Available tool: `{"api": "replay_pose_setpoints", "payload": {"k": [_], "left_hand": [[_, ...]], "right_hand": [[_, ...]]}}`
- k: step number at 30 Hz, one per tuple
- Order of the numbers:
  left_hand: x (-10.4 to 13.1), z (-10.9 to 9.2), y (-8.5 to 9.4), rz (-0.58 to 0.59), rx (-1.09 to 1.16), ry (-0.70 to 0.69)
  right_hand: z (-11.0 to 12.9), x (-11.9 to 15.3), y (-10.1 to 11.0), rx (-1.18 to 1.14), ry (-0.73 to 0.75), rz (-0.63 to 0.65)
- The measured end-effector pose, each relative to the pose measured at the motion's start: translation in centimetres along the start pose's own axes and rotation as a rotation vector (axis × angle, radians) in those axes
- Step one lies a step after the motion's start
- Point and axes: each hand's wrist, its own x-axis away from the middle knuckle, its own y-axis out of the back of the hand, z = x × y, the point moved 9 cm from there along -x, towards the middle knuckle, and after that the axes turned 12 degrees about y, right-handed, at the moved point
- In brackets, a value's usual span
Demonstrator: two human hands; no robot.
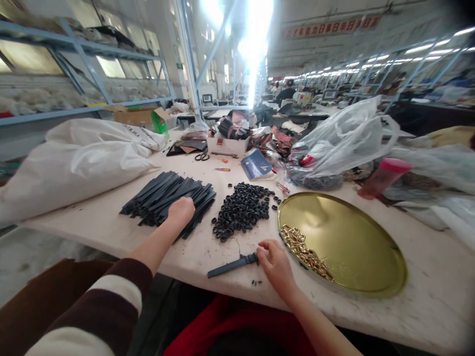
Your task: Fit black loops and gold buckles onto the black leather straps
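Observation:
On the left of the table, my left hand (181,211) rests closed on a pile of dark flat strips (159,195); whatever its fingers hold is hidden. Near the front edge, my right hand (275,262) pinches the right end of a dark strap (232,266), which lies flat and points left. A heap of small black loops (243,207) sits between the two hands. To the right of my right hand stands a round gold tray (356,237) with small gold metal pieces (304,251) along its left side.
A white sack (85,163) lies at the left. Behind are scissors (202,156), a blue booklet (257,164), a white box (227,147) and a clear plastic bag (334,143). A pink-lidded bottle (384,179) stands behind the tray. Tiny dark bits (256,283) lie near the front edge.

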Motion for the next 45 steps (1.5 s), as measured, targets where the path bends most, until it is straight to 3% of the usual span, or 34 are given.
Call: {"api": "replay_pose_setpoints", "payload": {"k": [4, 5, 6, 9, 13, 16, 21, 25, 27, 30, 32, 35, 38, 40, 45], "left_hand": [[4.1, -1.4, 3.5, -0.084, 0.141, -0.083], [5.7, -1.9, 4.0, -0.070, 0.230, -0.102], [7.3, -2.3, 4.1, -0.005, 0.454, -0.105], [12.8, -4.1, 1.8, 0.354, 1.103, -0.046], [17.8, -5.4, -1.8, 0.582, 1.463, 0.108], [19.1, -6.4, -3.5, 0.786, 1.623, 0.133], [18.4, -6.5, -5.6, 0.907, 1.641, 0.278], [18.4, -7.3, -7.1, 1.064, 1.666, 0.316], [18.5, -8.0, -7.6, 1.192, 1.686, 0.316], [19.6, -9.7, -8.3, 1.500, 1.668, 0.350], [19.8, -10.8, -8.4, 1.586, 1.598, 0.311], [18.6, -11.2, -8.7, 1.482, 1.575, 0.330], [17.7, -11.0, -9.1, 1.426, 1.608, 0.419], [17.6, -10.8, -9.2, 1.432, 1.612, 0.466], [17.3, -10.4, -9.0, 1.434, 1.613, 0.509]], "right_hand": [[1.7, 0.4, 1.0, -0.093, 0.002, -0.095], [2.2, 0.4, 0.8, -0.166, -0.020, -0.087], [2.7, 0.4, 0.3, -0.264, -0.061, -0.065], [3.1, 0.6, -1.3, -0.626, -0.271, -0.026], [2.0, 0.8, -1.2, -0.960, -0.489, -0.016], [1.1, 0.8, -0.8, -1.046, -0.550, 0.080], [-0.2, 0.1, -1.8, -1.113, -0.646, 0.116], [-1.9, -0.8, -1.7, -1.021, -0.680, 0.104], [-2.1, -0.9, -2.0, -0.986, -0.698, 0.187], [-2.0, -1.3, -2.6, -0.858, -0.672, 0.359], [-2.1, -2.0, -3.1, -0.746, -0.602, 0.475], [-4.6, -5.4, -1.7, -0.394, -0.424, 0.437], [-8.0, -10.1, 1.8, 0.316, -0.197, 0.292], [-9.8, -12.3, 1.7, 0.616, -0.098, 0.366], [-12.1, -14.5, -0.2, 0.642, -0.065, 0.446]]}}
